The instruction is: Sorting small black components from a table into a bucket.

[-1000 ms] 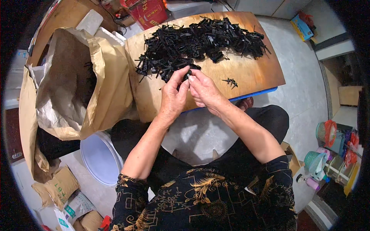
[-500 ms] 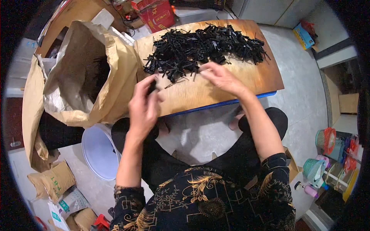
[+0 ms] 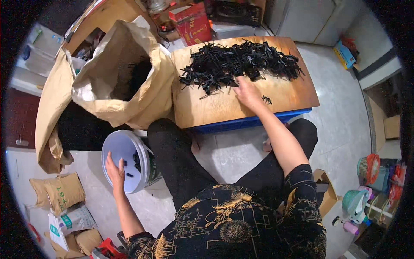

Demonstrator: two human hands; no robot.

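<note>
A tangled pile of small black plastic parts covers the far half of a wooden board. At the pile's near edge my right hand is closed, its fingertips pinching a black plastic part there. A small separate cluster of black parts lies just right of that wrist. Over the white bucket on my left, my left hand is open with its fingers spread. A few black pieces show inside the bucket, beside the fingers.
A large paper sack, its mouth wide and black contents inside, stands left of the board. The board rests on a blue support. Packed bags lie at lower left. A cardboard box is by my right side; a red box is behind.
My left hand has moved from beside the board down to the bucket, letting go of black pieces. My right hand has reached the pile's edge. The view has shifted left.
</note>
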